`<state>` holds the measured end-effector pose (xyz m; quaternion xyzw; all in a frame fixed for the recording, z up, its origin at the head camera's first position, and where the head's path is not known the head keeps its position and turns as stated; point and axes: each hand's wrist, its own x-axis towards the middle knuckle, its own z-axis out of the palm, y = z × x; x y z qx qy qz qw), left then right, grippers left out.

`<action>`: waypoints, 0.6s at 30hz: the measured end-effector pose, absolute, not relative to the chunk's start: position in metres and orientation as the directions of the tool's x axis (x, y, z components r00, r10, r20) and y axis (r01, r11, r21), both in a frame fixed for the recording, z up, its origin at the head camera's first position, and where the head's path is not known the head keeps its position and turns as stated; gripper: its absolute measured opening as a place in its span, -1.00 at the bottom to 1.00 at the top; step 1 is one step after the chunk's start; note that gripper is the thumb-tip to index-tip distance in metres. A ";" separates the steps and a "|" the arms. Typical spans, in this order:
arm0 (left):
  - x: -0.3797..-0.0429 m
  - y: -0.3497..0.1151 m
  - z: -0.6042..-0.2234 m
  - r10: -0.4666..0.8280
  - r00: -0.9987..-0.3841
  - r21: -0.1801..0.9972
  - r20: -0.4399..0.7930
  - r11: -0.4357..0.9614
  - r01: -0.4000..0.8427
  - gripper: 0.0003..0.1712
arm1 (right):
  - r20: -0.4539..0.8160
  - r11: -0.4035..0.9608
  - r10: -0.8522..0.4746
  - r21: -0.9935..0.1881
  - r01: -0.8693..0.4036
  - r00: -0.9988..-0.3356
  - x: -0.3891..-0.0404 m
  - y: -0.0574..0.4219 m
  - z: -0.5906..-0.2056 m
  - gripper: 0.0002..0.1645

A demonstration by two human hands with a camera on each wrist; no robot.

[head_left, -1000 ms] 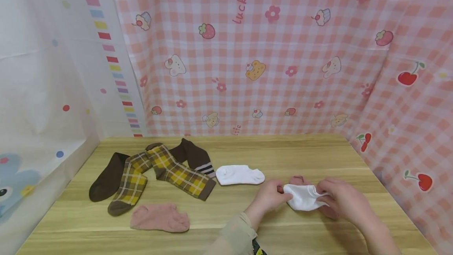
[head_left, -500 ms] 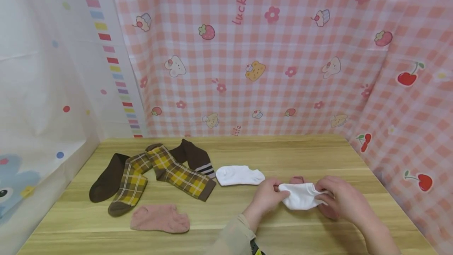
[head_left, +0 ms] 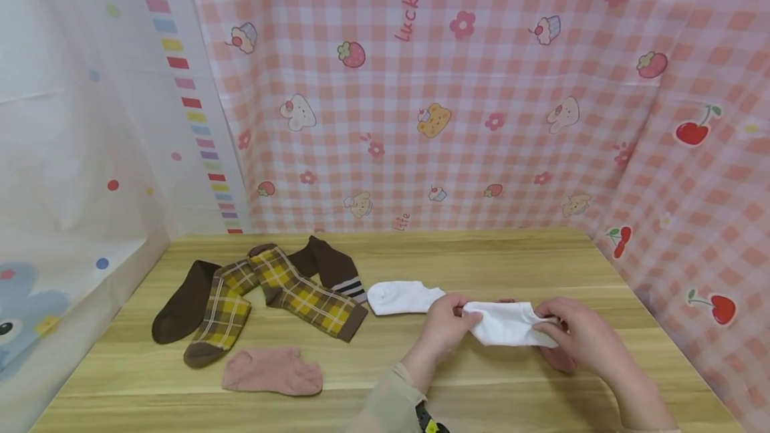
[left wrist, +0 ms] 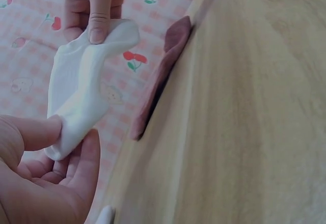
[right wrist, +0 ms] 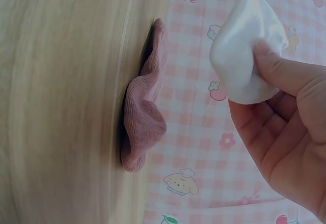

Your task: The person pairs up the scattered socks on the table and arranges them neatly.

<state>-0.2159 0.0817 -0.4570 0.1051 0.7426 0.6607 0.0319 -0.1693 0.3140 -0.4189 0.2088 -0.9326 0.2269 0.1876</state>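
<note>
A: Edges and room first.

B: The wood-grain tabletop (head_left: 493, 256) runs back to the pink gingham cloth (head_left: 373, 85); its right edge slants toward the lower right corner of the frame. A strip of wood shows between that edge and the right hand (head_left: 580, 336), and a wider band spans the rear, right of centre.

A: And to the left?

B: Brown-and-yellow plaid socks (head_left: 313, 293) and dark brown socks (head_left: 180, 306) overlap at centre left. A pink ankle sock (head_left: 273, 371) lies apart from them, lower left. The flat white ankle sock (head_left: 400, 297) lies mid-frame, its right end behind the left hand (head_left: 445, 327).

A: Item in hand?

B: The held white ankle sock (head_left: 508, 324), right of centre in the lower half, raised off the wood. It partly hides a dusky pink sock (head_left: 558, 358) lying below.

A: Pose?

B: Both forearms rise from the bottom of the frame. The left hand pinches the sock's left end, thumb above, fingers beneath; the right hand pinches the right end.
</note>
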 end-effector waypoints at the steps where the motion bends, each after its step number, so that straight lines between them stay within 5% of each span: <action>1: -0.216 0.081 -0.456 0.193 -0.977 0.989 0.092 0.096 0.112 -0.83 | 0.444 0.804 -0.295 -0.363 -0.471 -0.846 -0.170 0.314 -0.419 -0.74; 11: -0.218 0.074 -0.451 0.270 -0.962 0.994 0.027 -0.105 -0.002 -0.82 | 0.306 0.748 -0.148 -0.588 -0.309 -0.941 -0.173 0.315 -0.421 -0.86; 18: -0.220 0.064 -0.447 0.339 -0.941 0.988 0.002 -0.148 -0.052 -0.82 | 0.152 0.681 -0.094 -0.711 -0.175 -0.984 -0.178 0.316 -0.421 -0.75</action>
